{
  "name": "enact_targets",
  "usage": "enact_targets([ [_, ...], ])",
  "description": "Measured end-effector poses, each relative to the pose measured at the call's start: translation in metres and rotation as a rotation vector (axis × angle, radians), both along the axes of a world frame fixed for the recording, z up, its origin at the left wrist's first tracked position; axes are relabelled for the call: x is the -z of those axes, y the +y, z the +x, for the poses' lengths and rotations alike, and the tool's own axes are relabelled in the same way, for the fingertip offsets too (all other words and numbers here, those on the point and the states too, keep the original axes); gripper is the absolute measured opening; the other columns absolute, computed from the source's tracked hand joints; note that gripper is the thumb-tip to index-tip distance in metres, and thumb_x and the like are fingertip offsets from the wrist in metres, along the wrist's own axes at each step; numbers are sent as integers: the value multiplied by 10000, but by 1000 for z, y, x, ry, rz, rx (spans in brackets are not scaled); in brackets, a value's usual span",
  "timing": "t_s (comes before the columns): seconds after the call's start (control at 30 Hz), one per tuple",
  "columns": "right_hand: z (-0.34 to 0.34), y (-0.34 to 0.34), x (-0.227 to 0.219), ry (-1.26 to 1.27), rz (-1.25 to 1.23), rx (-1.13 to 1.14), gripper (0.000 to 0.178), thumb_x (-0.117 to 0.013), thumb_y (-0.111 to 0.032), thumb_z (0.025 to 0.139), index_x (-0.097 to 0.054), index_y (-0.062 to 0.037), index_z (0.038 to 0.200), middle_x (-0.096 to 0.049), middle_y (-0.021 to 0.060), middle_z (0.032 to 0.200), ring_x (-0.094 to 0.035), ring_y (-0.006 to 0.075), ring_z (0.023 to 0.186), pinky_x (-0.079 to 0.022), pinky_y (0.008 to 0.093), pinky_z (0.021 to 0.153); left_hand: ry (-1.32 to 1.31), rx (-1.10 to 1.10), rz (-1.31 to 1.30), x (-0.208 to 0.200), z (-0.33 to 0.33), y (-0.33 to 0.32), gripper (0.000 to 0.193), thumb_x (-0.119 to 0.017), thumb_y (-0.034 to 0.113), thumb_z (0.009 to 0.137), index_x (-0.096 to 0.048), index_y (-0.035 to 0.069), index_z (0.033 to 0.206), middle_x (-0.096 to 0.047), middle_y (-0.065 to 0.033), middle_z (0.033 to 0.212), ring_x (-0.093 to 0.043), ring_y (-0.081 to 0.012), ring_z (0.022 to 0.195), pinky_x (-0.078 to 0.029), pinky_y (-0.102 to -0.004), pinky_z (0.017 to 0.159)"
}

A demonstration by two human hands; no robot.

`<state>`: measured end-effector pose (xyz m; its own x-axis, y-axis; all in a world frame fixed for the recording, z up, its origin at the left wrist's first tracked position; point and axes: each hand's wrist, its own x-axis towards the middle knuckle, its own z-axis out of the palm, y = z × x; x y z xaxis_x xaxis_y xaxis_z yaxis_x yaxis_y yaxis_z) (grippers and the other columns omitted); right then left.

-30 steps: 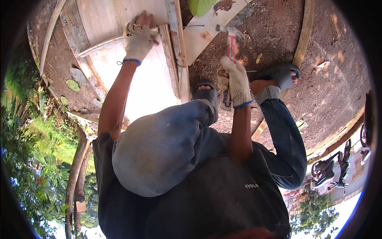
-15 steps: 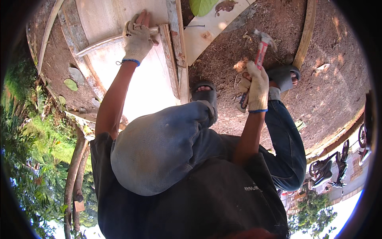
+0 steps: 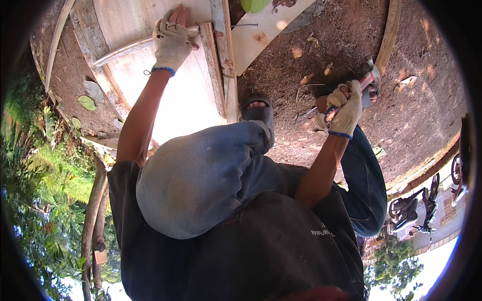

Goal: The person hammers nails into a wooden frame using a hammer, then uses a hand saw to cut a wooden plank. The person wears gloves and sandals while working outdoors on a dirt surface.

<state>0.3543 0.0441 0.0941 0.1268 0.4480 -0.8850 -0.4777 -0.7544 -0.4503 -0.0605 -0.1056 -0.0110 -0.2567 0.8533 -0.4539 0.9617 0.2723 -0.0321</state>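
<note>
My left hand (image 3: pixel 170 44), in a worn cream work glove with bare fingertips, lies with its fingers stretched out over a thin wooden strip (image 3: pixel 129 50). The strip crosses a pale wooden panel (image 3: pixel 186 78). My right hand (image 3: pixel 347 109), gloved the same way, is closed around a hammer (image 3: pixel 367 80) with a red and white grip. The hammer's metal head is over my right foot, out to the right of the panel. A long nail (image 3: pixel 245 25) sticks out sideways from the rough wooden beam (image 3: pixel 224 55) along the panel's right side.
A pale board (image 3: pixel 261 37) lies on the brown soil right of the beam, with a green leaf (image 3: pixel 254 5) at its far end. My sandalled left foot (image 3: pixel 257 110) is beside the beam. A curved timber edge (image 3: pixel 389 37) runs at the far right. Motorbikes (image 3: pixel 406 213) stand beyond.
My right hand has swung right with the hammer, its head tipping outward toward my right foot. My left hand has stayed on the strip; the whole view has shifted slightly.
</note>
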Motion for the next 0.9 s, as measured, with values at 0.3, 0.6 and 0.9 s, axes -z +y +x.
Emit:
enact_targets([
  [0.3, -85, -56, -6, 16, -127, -470, 238, -655, -273, 1016, -503, -106, 942, -438, -23, 713, -406, 69, 489, -303, 252, 405, -85, -18, 91, 1, -3, 9, 1222, -871, 509, 696, -222, 67, 1632, -238, -32, 1695, -245, -263, 1534, -242, -470, 1260],
  [0.6, -70, 7, 12, -304, 87, 254, 254, -655, -249, 983, -442, -151, 885, -375, -60, 649, -378, 84, 478, -317, 279, 440, -80, -76, 18, 8, -1, 21, 1210, -873, 442, 741, -143, 115, 1649, -174, 20, 1713, -207, -260, 1555, -240, -474, 1278],
  [0.9, -9, 13, -5, -239, 123, -73, 212, -635, -175, 959, -452, -130, 860, -425, -27, 681, -357, 57, 495, -295, 258, 431, -63, -124, -40, -5, 1, 10, 1192, -898, 400, 715, -213, 92, 1641, -233, 16, 1696, -235, -245, 1543, -277, -451, 1267],
])
